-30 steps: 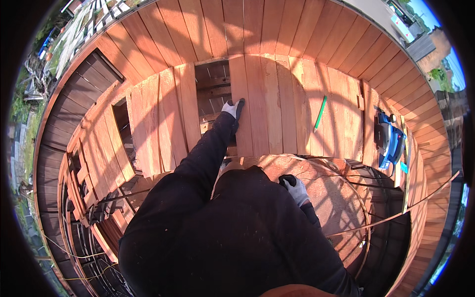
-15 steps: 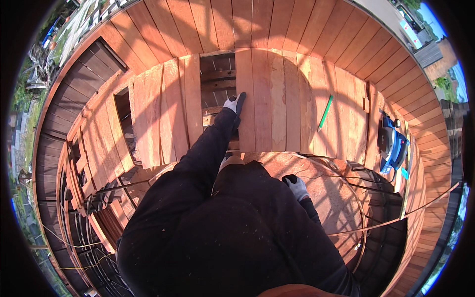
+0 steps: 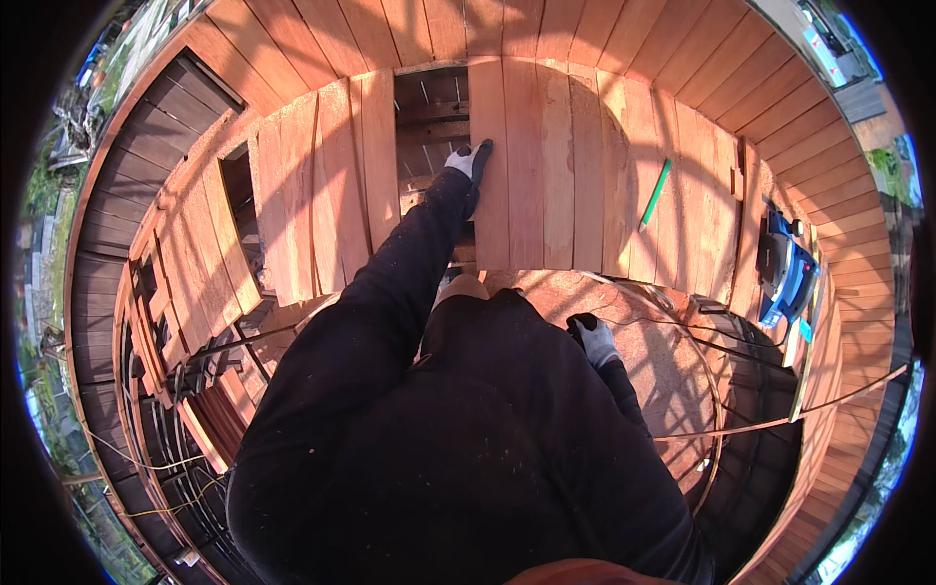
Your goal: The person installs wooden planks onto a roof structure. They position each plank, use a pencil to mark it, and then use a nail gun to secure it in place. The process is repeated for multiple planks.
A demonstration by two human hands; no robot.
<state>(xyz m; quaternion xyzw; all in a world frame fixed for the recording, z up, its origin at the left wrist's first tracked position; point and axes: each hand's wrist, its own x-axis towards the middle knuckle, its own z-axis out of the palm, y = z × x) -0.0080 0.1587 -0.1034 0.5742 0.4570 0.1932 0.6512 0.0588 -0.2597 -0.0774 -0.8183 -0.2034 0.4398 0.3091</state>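
My left hand [image 3: 468,161], in a grey-and-black glove, grips the edge of a reddish wooden plank [image 3: 490,224] beside an open gap [image 3: 429,102] in the curved row of boards; dark framing shows through the gap. My right hand [image 3: 591,336], also gloved, is low at the right of my body, fingers curled; whatever it may hold is dark and cannot be made out. A green pencil-like stick [image 3: 655,193] lies on the boards to the right.
A blue power tool [image 3: 790,273] sits at the right end of the boards. A long thin strip [image 3: 770,422] crosses the lower right. Stacked boards [image 3: 210,421] and curved rods lie at lower left. The slatted curved wall [image 3: 458,24] rises around everything.
The boards, my hands and the tool sit higher in the picture than before, as the view has shifted. My left hand stays on the plank edge beside the gap.
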